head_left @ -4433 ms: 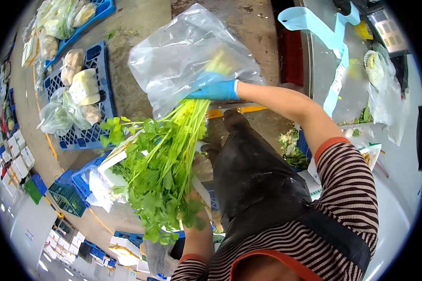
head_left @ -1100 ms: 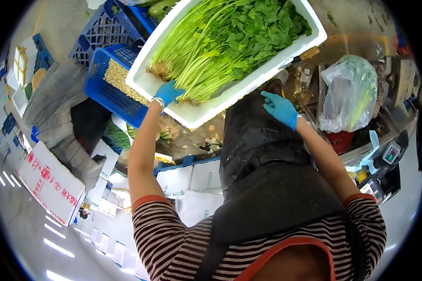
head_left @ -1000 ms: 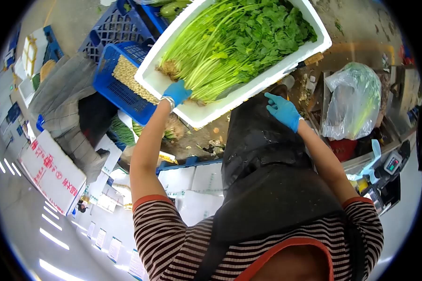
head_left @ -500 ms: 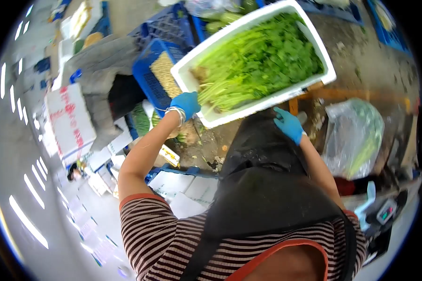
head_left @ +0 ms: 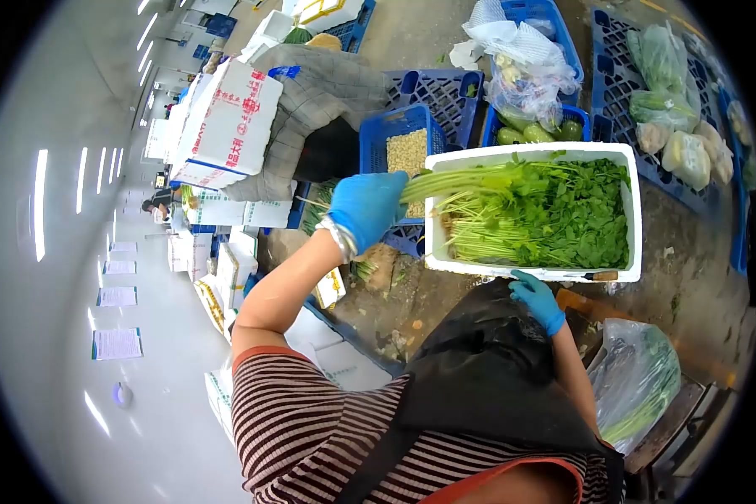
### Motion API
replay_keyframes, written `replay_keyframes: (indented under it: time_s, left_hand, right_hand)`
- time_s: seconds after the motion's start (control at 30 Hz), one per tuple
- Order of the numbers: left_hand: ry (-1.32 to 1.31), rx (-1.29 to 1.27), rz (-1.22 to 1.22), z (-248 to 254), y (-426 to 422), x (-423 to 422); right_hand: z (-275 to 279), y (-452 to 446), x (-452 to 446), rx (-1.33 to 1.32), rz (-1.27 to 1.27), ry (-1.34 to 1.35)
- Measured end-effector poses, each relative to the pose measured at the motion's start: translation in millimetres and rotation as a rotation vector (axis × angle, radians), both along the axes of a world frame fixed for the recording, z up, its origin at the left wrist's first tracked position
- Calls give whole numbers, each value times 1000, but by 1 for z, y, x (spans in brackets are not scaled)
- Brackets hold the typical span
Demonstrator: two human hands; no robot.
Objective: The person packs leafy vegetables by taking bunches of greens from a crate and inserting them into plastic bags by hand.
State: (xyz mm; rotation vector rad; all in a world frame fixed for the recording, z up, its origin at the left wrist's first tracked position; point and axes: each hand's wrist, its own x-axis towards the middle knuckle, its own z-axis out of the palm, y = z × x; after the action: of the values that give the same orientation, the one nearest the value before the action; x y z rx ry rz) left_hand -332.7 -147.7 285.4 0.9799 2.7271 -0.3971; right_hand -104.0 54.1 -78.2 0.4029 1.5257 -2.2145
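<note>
My left hand (head_left: 366, 210), in a blue glove, is closed around the stem ends of a bunch of celery (head_left: 458, 179). The bunch stretches rightward over the left part of a white foam box (head_left: 433, 245), its leaves reaching above the greens inside. More leafy celery (head_left: 575, 227) fills the box, stems to the left and leaves to the right. Just below the box's near edge is my gloved right hand (head_left: 539, 304), its fingers stretched apart and holding nothing visible. Whether its fingertips touch the box is unclear. A wooden-handled tool (head_left: 602, 275) lies along the near rim.
Behind my left hand stands a blue crate (head_left: 374, 134) with pale, small pieces inside. Another blue crate (head_left: 573, 114) holds green gourds. A clear bag of greens (head_left: 638, 382) lies at right. Stacked foam boxes (head_left: 227, 126) and a person's grey clothing (head_left: 311, 92) are at left.
My left hand has lifted a celery bunch and drawn it up and left from the box's end. My right hand remains by the near edge. The view has turned, levelling the box.
</note>
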Motion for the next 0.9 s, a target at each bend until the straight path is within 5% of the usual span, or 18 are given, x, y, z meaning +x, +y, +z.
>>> replay_keyframes:
  time_s: [0.1,0.27,0.37,0.4,0.5,0.63,0.67,0.7,0.73,0.77,0.87,0.9]
  left_hand:
    - [43,119,191,11,-11,11]
    - [-312,303,402,-91,-25,34]
    - [-524,383,517,-150,18,91]
    - [-674,457,507,-182,27,112]
    - [-885,558,457,-243,62,171]
    - [-996,516,269,-233,64,164]
    - [-976,696,217,-230,58,161]
    - [-1045,540,276,-213,63,147]
    - [-1225,707,581,-239,53,146]
    - [-1274,929,481,-235,52,142]
    - [-1065,599,529,-254,65,123]
    - [-1164,752,625,-253,75,125]
  right_hand:
    - [23,4,-18,-25,95,5]
    - [79,1,-35,-251,165,-51]
    - [109,-13,-41,-586,-108,-208]
    - [100,-16,-44,-727,-192,-264]
    - [49,-20,-46,-503,-231,-341]
    - [21,17,-16,-531,-234,-355]
    - [43,29,-9,-538,-248,-328]
    - [54,43,2,-476,-214,-226]
    - [74,60,11,-400,-194,-183]
    - [89,78,26,-391,-195,-184]
    - [126,122,70,-394,-273,-129]
    - [123,129,86,-465,-311,-36]
